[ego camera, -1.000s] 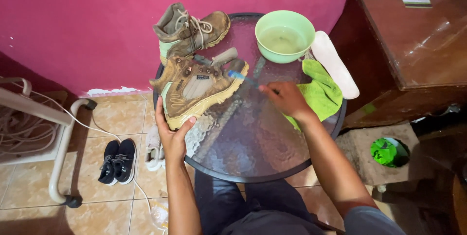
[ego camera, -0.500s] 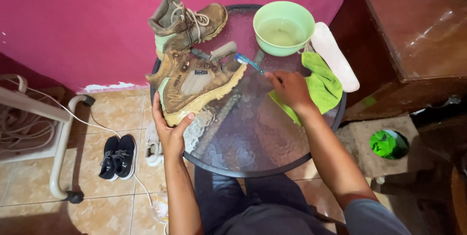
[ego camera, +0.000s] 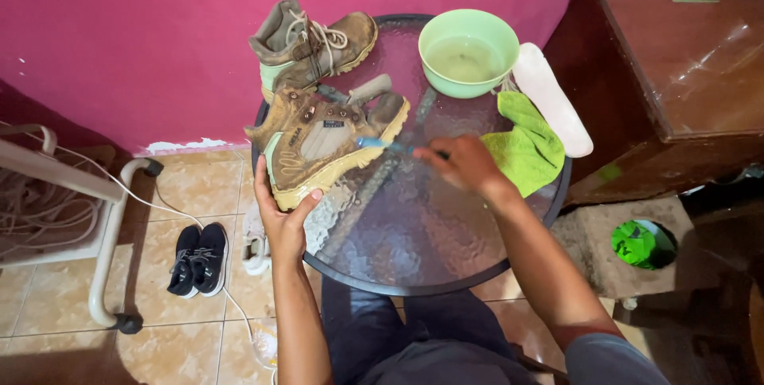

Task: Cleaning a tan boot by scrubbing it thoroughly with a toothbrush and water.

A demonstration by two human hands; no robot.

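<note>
A muddy tan boot (ego camera: 322, 144) lies on its side on the round glass table (ego camera: 414, 242). My left hand (ego camera: 285, 214) holds its toe end from below. My right hand (ego camera: 461, 164) grips a blue toothbrush (ego camera: 383, 144), whose head touches the boot's sole edge. A second dirty boot (ego camera: 314, 44) stands upright at the back of the table, laces loose. A green bowl (ego camera: 468, 50) of cloudy water sits behind my right hand.
A green cloth (ego camera: 525, 146) and a white insole (ego camera: 551, 97) lie at the table's right. A dark wooden cabinet (ego camera: 676, 74) stands to the right. Black sneakers (ego camera: 199, 257) and a white shoe (ego camera: 255, 238) sit on the tiled floor. A metal frame (ego camera: 103, 218) stands at the left.
My right hand has drawn the toothbrush along the boot's sole edge, moving down and toward me. My left hand keeps hold of the boot's toe.
</note>
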